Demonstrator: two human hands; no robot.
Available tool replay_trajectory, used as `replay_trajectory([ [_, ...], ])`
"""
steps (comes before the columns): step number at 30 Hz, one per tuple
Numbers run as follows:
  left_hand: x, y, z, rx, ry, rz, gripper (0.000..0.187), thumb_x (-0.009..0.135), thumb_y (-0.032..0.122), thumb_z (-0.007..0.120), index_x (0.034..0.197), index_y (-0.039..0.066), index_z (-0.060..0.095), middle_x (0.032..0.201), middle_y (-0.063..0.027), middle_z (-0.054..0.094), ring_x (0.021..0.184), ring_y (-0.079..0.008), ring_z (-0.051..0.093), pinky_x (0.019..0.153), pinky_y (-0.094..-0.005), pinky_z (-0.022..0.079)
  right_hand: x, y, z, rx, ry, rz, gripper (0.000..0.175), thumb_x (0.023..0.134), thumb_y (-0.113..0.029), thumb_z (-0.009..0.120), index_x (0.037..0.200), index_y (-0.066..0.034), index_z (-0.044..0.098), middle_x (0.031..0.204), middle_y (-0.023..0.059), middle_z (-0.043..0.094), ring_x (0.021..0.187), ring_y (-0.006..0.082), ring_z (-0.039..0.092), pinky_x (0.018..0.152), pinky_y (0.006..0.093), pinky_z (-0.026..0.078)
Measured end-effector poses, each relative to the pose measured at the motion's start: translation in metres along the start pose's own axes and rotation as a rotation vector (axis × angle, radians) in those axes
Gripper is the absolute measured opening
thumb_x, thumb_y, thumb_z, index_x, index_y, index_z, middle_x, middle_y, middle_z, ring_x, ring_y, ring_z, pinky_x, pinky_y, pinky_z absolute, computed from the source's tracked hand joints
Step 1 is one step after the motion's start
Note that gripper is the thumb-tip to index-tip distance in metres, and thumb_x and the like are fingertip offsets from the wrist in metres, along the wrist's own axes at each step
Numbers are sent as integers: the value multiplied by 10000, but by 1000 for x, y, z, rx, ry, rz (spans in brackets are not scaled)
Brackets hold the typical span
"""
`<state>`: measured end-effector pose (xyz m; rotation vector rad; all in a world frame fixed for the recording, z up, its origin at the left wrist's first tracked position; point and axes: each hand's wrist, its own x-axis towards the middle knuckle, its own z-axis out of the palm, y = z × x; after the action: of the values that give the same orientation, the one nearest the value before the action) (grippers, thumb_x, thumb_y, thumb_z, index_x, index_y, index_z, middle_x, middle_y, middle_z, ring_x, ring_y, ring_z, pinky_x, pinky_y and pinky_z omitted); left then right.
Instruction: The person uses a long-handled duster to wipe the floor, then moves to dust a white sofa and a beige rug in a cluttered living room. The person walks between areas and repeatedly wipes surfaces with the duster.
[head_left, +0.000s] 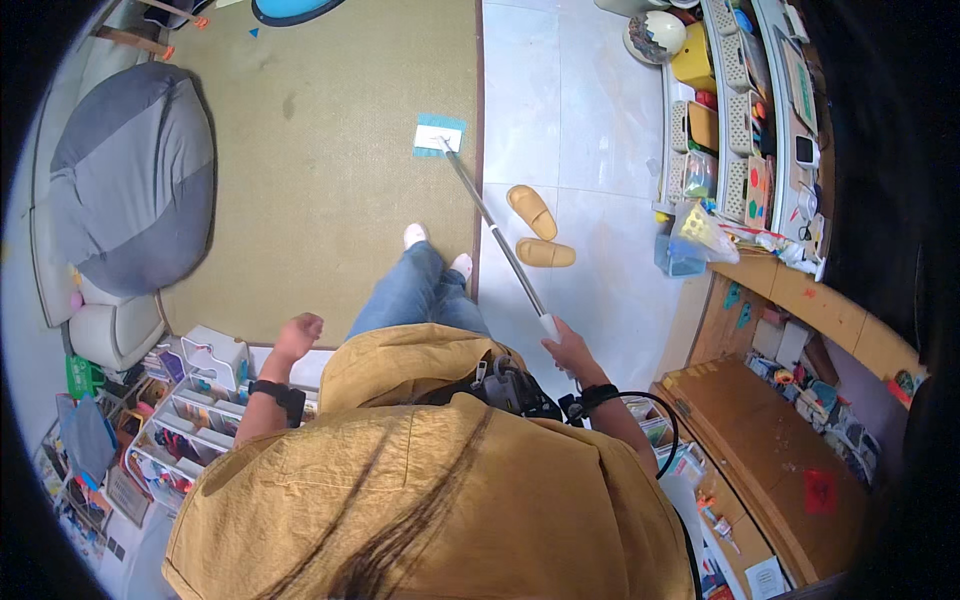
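Observation:
My right hand (568, 346) grips the white handle end of a flat mop (504, 244) with a metal pole. The pole slants up and left to the mop head (439, 138), a white plate over a blue-green pad, which lies flat on a woven mat (337, 165) near its right edge. My left hand (301, 334) holds nothing, hanging beside my body with its fingers loosely curled. My feet in light socks stand on the mat, below the mop head. A pair of tan slippers (532, 213) lies on the pale tiles just right of the pole.
A grey beanbag (139, 180) rests at the mat's left side. Shelves with white baskets (742, 124) line the right, a clear bag (701, 232) at their near end. A wooden cabinet (765, 442) stands at lower right, a white storage rack (180, 435) at lower left.

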<state>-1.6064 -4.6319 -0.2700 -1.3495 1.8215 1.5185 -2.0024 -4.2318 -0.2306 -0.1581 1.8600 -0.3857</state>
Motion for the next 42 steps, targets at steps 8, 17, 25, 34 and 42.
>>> replay_trajectory([
  [8,50,-47,4,397,-8,125,212,811,197,508,812,3,591,677,-94,610,590,-164,592,555,-305,481,-9,-5,-51,-154,-58,69,641,855,-274,537,1390,-206,190,668,100,555,410,159,510,386,296,460],
  [17,47,15,50,-334,129,-113,252,857,220,496,886,-14,582,740,-105,625,641,-167,605,612,-295,489,1,-42,-114,-501,88,-169,516,858,-325,508,1326,-183,343,819,240,604,720,397,586,650,435,476],
  [25,19,13,105,-365,243,-393,268,829,224,510,790,-34,574,669,-126,610,590,-170,592,573,-305,486,56,-70,-205,-810,128,-332,540,853,-349,509,1342,-261,298,731,214,604,676,400,572,604,472,452],
  [34,-33,126,250,-724,485,-494,198,851,140,477,902,-26,573,714,-79,606,651,-139,590,588,-278,495,141,-72,-333,-915,30,-573,518,849,-280,530,1329,-221,345,703,247,577,636,422,551,579,478,433],
  [42,-116,184,389,-242,79,-476,288,817,254,498,900,13,631,797,-154,631,681,-231,616,674,-343,476,235,-156,-301,-625,-3,-654,508,873,-289,485,1342,-191,315,792,237,605,578,345,580,550,410,469],
])
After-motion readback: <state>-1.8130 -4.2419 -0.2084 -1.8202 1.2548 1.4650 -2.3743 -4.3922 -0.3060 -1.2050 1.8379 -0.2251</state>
